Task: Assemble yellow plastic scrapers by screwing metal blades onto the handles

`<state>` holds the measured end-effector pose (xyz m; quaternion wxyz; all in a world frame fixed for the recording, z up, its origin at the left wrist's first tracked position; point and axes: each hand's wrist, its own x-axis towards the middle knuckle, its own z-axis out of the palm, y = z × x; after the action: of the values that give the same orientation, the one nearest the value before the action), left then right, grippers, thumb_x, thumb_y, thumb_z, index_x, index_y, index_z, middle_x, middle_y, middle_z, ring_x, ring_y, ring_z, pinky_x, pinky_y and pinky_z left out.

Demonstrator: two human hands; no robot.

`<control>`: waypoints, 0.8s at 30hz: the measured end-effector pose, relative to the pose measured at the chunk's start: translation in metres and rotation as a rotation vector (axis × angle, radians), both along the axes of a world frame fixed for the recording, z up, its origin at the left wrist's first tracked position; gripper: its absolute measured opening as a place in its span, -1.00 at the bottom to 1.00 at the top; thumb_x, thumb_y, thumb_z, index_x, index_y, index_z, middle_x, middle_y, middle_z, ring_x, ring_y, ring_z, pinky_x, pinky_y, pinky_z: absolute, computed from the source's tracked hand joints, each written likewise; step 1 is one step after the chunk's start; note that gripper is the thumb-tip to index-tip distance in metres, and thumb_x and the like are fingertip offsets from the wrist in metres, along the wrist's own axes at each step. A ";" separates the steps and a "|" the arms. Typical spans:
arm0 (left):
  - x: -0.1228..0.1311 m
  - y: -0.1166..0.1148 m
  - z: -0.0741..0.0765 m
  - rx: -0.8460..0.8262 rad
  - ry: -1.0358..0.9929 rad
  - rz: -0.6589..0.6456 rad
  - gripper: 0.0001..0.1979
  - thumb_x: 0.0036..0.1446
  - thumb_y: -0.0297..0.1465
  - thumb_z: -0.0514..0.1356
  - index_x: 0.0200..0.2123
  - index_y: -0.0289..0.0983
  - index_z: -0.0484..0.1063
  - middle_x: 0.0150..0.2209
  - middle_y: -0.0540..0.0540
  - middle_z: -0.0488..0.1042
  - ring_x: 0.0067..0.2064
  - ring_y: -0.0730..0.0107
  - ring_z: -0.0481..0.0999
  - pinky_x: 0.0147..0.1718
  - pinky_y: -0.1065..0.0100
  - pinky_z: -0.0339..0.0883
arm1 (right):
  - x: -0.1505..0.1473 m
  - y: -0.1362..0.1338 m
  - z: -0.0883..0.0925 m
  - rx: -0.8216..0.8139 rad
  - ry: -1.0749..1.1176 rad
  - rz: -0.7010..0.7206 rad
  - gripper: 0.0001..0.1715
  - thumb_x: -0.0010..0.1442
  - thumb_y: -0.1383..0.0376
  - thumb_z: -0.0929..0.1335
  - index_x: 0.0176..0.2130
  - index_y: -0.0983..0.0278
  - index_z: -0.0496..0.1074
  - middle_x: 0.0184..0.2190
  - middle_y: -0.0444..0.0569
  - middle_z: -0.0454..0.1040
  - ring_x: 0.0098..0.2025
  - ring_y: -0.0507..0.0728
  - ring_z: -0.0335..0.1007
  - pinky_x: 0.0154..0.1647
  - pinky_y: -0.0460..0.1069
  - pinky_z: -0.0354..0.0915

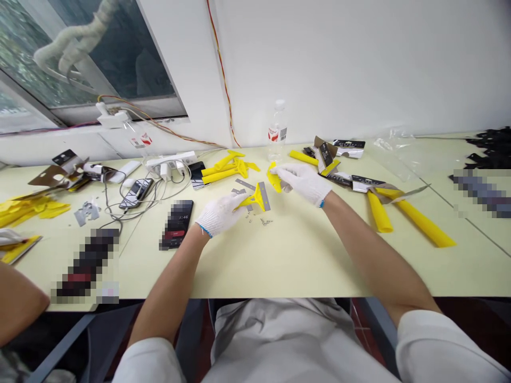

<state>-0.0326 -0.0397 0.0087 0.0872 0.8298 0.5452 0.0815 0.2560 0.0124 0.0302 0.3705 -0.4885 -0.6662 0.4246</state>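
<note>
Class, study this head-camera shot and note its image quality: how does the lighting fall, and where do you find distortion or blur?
Head view: bright, even light, with only faint shadows beneath the gloved left hand and right hand; wide-angle distortion stretches the right forearm and bows the table edge; the phone is pixelated, not merely out of focus.

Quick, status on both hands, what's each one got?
Left hand: closed, holding a yellow plastic scraper.
Right hand: closed, fingertips pinching a yellow plastic piece.

Gloved left hand (219, 214) on yellow scraper (253, 199); right hand (303, 183) — pinching yellow piece (273, 178)
</note>
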 end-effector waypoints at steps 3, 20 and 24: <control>0.004 -0.001 0.002 -0.014 0.024 -0.034 -0.48 0.49 -0.27 0.10 0.45 -0.07 0.44 0.27 -0.17 0.58 0.21 0.09 0.62 0.23 0.15 0.50 | -0.007 -0.005 -0.001 0.004 -0.052 -0.047 -0.78 0.28 0.22 0.49 -0.10 0.26 0.68 -0.25 0.05 0.66 -0.25 0.14 0.55 -0.19 0.02 0.53; 0.017 -0.005 0.003 0.002 0.123 -0.003 -0.51 0.50 -0.24 0.10 0.40 -0.13 0.47 0.17 -0.22 0.63 0.09 0.08 0.65 0.10 0.17 0.54 | -0.038 -0.015 -0.018 0.031 -0.183 -0.018 -0.78 0.12 0.32 0.60 -0.20 0.21 0.62 -0.24 0.04 0.69 -0.15 0.21 0.61 -0.01 0.06 0.50; 0.016 -0.004 0.001 0.013 0.112 -0.031 -0.51 0.49 -0.26 0.11 0.40 -0.13 0.47 0.24 -0.20 0.60 0.11 0.11 0.65 0.13 0.19 0.52 | -0.041 -0.015 -0.024 0.039 -0.214 -0.010 -0.82 0.16 0.38 0.58 -0.20 0.21 0.62 -0.25 0.01 0.69 -0.16 0.18 0.63 -0.01 0.03 0.49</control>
<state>-0.0165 -0.0436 0.0100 0.0523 0.8419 0.5358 0.0372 0.2150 -0.0028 0.0064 0.3087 -0.5270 -0.7077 0.3551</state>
